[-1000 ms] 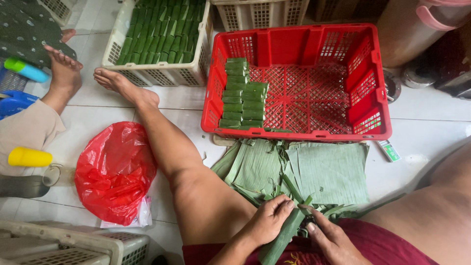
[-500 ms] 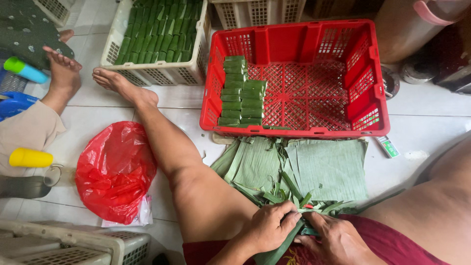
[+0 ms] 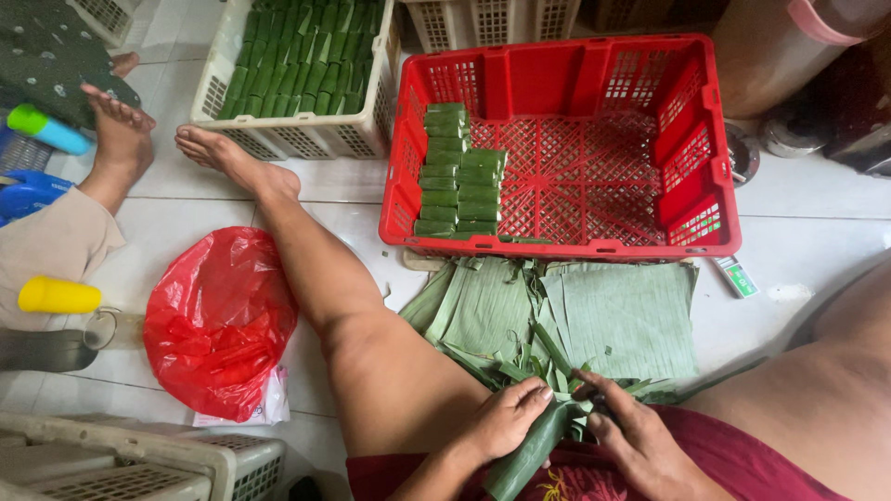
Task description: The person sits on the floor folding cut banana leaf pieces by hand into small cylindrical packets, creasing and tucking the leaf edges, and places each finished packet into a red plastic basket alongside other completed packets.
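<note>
A long green leaf-wrapped roll (image 3: 525,452) lies slanted over my lap, and both hands grip it. My left hand (image 3: 502,420) is closed round its upper part. My right hand (image 3: 640,440) pinches the leaf folds at its top end, beside loose leaf strips. Flat banana leaves (image 3: 594,311) are piled on the floor just beyond my hands. Past them stands a red plastic crate (image 3: 705,186) with two rows of finished green wraps (image 3: 455,176) stacked in its left side.
A white crate (image 3: 278,134) full of green wraps stands at the back left. A red plastic bag (image 3: 218,320) lies left of my outstretched leg. Another person's foot (image 3: 119,139) rests at the far left, near a yellow cup (image 3: 58,295). White baskets (image 3: 130,459) fill the bottom-left corner.
My hands have drawn the roll closer to my lap and turned it. The fingers have shifted along the leaf folds at its top end.
</note>
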